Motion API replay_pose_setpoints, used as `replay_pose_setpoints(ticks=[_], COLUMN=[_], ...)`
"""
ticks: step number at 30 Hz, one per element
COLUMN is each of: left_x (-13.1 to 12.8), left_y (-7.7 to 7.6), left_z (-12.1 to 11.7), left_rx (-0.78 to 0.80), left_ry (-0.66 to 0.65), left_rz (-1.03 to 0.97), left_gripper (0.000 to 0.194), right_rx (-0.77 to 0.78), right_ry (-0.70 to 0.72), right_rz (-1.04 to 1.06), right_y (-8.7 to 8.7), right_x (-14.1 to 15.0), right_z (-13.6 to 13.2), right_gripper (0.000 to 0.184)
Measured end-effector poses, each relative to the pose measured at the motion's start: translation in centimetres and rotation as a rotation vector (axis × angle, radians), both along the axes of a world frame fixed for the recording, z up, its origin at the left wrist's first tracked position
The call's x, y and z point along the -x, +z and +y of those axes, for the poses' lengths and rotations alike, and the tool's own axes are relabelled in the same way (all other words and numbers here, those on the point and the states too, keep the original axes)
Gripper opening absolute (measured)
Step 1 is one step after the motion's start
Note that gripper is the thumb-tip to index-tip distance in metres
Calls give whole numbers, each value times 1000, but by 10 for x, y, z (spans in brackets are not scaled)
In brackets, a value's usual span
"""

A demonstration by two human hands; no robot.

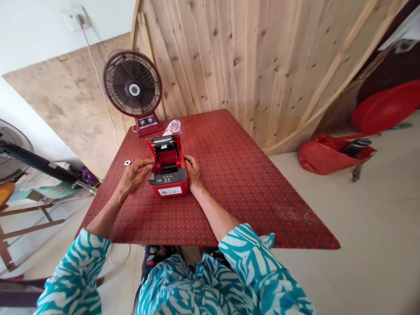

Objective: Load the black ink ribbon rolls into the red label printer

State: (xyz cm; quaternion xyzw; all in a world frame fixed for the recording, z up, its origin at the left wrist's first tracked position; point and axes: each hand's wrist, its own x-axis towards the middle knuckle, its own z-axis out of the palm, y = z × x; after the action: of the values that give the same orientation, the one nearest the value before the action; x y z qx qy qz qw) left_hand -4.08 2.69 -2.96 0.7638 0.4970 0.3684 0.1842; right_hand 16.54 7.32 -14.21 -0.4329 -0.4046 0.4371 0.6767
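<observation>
left hand (134, 174): fingers pinched at printer (169, 179) left edge, grip unclear | right hand (193, 171): cupped on its right side | hands apart | printer: lid open, on table (249, 192) | white ring (127, 162) beside left hand

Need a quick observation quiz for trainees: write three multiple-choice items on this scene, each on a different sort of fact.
1. Where does the small white ring lie?
A) On the red patterned table top, left of the printer
B) Inside the printer
C) On the floor

2. What colour is the printer's casing?
A) Blue
B) Red
C) White

3. How does the printer's lid stand?
A) Shut
B) Removed
C) Raised open

Answers:
1: A, the ring sits just left of the left hand.
2: B, red surrounds the control panel.
3: C, the printer's inside shows.
</observation>
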Motion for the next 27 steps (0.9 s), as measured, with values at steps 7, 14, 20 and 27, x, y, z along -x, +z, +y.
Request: replay_pose_setpoints(ticks=[7,14,20,27], left_x=[-34,-38,-44,-46], left_y=[2,6,5,-3], left_z=[-3,2,-9,-38], left_rx=[-75,-68,-333,-477], left_ry=[-229,-207,-125,-134], left_rz=[257,329,453,500], left_gripper=[31,29,29,22], right_rx=[16,4,-1,-11], right_ry=[-12,-12,3,8], right_rz=[14,1,-19,-12], right_y=[-1,-2,0,0], right_x=[0,0,-1,-2], right_z=[0,0,-1,-2], right_gripper=[34,33,31,34])
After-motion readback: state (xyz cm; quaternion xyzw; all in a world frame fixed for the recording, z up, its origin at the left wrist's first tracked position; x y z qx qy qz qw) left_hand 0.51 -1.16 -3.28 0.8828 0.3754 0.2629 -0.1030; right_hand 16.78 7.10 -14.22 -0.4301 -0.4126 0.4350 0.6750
